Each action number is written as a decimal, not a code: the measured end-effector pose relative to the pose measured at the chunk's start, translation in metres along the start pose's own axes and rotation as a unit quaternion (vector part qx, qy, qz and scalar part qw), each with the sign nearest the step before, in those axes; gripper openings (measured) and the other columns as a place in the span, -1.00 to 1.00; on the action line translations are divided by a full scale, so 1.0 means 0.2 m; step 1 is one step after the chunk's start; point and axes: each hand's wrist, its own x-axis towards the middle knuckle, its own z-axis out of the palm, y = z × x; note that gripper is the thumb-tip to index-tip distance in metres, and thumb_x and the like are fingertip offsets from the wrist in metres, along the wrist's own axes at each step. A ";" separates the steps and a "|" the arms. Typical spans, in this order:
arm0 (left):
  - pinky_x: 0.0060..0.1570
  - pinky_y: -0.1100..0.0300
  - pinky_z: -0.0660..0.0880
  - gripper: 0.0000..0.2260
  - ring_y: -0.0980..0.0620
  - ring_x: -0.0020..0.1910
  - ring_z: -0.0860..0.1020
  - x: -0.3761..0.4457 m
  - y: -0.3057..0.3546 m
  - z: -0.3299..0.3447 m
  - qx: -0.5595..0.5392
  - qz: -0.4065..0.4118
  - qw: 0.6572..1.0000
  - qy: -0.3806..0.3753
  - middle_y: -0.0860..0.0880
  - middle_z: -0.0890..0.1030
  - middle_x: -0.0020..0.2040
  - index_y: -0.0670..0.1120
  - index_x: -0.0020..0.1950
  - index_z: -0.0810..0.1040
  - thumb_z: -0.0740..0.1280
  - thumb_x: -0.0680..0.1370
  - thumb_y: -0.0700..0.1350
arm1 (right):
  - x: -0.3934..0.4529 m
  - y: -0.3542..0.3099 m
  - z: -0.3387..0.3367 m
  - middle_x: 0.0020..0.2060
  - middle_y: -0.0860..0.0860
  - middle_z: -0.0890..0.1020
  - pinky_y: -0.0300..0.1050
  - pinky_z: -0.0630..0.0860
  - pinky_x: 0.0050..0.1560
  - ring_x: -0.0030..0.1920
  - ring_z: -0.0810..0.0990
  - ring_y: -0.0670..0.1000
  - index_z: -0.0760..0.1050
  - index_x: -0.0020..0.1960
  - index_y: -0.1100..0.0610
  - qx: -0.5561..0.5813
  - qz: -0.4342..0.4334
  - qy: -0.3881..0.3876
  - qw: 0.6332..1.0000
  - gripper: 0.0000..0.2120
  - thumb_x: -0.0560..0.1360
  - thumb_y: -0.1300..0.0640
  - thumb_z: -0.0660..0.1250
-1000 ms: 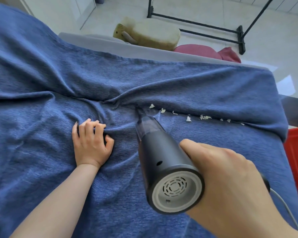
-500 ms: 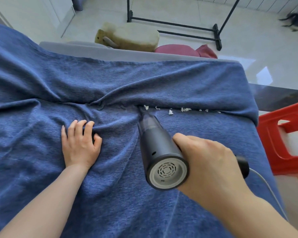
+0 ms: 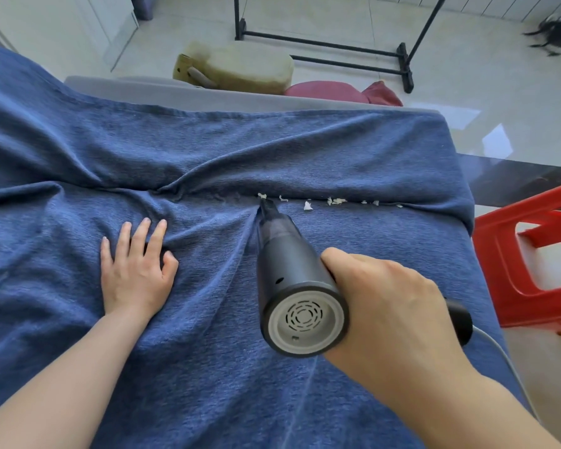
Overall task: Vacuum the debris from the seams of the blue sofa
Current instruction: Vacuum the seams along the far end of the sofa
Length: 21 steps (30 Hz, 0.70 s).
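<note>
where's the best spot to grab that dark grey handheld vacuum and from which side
Grip the dark grey handheld vacuum round its thick cylindrical rear body, just ahead of the pale vented end cap, coming from the right, as the right hand does. The body tapers to a thin nozzle at the sofa seam, so the front must stay free.

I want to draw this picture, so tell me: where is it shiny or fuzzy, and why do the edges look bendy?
Head view: sunlight makes bright glare patches on the floor tiles; the dark thing at the top right corner is smeared with blur; the wide lens bends the clothes rack and the sofa edges; the vacuum and white debris look sharp, with soft shadows in the blue sofa cover folds.
</note>
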 end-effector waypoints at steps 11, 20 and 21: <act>0.50 -0.23 -0.20 -0.48 -0.11 0.59 -0.10 -0.04 0.19 -0.04 -0.065 -0.116 0.989 -0.059 -0.04 0.06 0.61 0.06 0.59 0.11 0.06 0.63 0.12 | 0.00 0.07 0.04 -0.36 -0.09 0.35 -0.05 0.17 -0.29 -0.31 0.35 0.09 0.22 -0.20 -0.02 0.027 -0.032 -0.002 0.999 -0.70 0.40 -0.14 0.31; 0.41 -0.38 -0.29 -0.38 -0.22 0.56 -0.25 -0.13 0.45 -0.07 -0.115 -0.114 0.982 -0.098 0.08 -0.07 0.62 0.21 0.59 0.01 0.01 0.57 0.35 | 0.01 0.14 0.08 -0.37 -0.09 0.35 -0.05 0.17 -0.29 -0.32 0.33 0.10 0.24 -0.19 -0.01 0.044 -0.046 -0.005 0.998 -0.72 0.39 -0.12 0.32; 0.39 -0.41 -0.29 -0.37 -0.22 0.56 -0.25 -0.13 0.50 -0.08 -0.129 -0.107 0.981 -0.101 0.09 -0.08 0.62 0.21 0.59 -0.01 0.03 0.56 0.35 | 0.02 0.15 0.09 -0.35 -0.09 0.35 -0.05 0.18 -0.27 -0.30 0.34 0.10 0.24 -0.18 -0.01 0.051 -0.046 -0.009 0.998 -0.72 0.41 -0.12 0.31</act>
